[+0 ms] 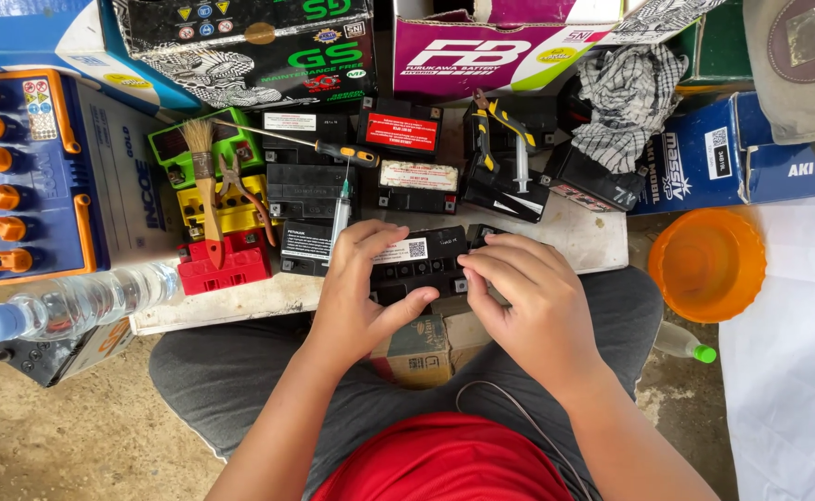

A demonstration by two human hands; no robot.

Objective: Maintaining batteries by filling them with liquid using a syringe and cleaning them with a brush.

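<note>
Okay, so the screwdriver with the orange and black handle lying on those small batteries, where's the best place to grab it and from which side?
Take the screwdriver by its thick orange-and-black handle, at its right end, coming down from above. It lies flat across the small black batteries, thin shaft pointing left toward the paintbrush, so the handle is the only wide, grippy part. The left hand is probably the nearer one.

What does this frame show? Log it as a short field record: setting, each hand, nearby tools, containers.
setting: person seated on the ground at a low white board crowded with small batteries
left hand: grips the left end of a small black battery
right hand: fingers rest on the battery's right end
tools: paintbrush, pliers, screwdriver, syringe
containers: orange bowl at right, clear water bottle at left
</note>
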